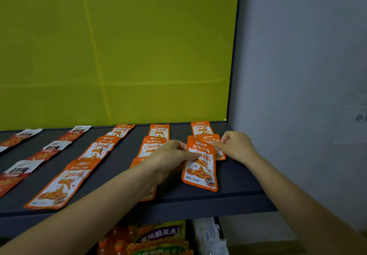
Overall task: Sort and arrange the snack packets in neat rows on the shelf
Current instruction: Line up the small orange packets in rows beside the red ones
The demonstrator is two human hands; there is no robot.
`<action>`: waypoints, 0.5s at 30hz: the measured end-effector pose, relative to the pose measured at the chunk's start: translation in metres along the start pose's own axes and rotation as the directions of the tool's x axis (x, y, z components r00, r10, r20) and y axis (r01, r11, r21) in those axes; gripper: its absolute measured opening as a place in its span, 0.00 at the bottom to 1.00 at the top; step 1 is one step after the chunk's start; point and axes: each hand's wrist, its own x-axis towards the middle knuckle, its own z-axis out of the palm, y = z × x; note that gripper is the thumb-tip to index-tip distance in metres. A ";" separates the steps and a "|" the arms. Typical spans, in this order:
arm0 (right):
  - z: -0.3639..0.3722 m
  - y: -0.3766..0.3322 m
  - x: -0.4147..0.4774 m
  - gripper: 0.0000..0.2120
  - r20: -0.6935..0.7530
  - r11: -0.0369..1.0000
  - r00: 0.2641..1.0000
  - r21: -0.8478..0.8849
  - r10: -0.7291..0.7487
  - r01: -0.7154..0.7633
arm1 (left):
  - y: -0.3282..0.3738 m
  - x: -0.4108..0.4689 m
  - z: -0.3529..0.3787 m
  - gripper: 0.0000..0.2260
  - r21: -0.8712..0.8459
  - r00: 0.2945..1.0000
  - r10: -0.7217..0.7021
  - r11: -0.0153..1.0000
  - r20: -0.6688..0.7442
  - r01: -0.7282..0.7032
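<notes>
Pinching the front orange packet point(201, 172) at its left edge, the left grip point(171, 158) holds it on the dark shelf point(239, 176), rightmost row; the right grip point(236, 147) pinches its top right corner.

orange borders and white centres on the snack packets point(200, 167), with orange artwork and orange lettering. red-and-white packets point(49, 149) at the left, black lettering on the white part. dark grey shelf point(238, 175). yellow-green back panel point(139, 46) with faint crease lines. pale bluish-grey wall point(297, 56). below, a bag point(158, 237) in purple, yellow and orange with pale lettering.
</notes>
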 end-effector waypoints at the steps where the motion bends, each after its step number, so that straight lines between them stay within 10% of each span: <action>1: -0.001 0.001 0.000 0.13 -0.031 1.000 1.000 0.009 0.001 -0.001 | -0.001 0.001 0.004 0.07 0.022 1.000 0.008 1.000 0.003 -0.008; 15: -0.012 0.012 -0.005 0.16 0.073 0.994 0.997 0.111 -0.031 0.023 | -0.015 0.005 0.041 0.17 0.508 0.953 0.279 0.842 -0.120 -0.182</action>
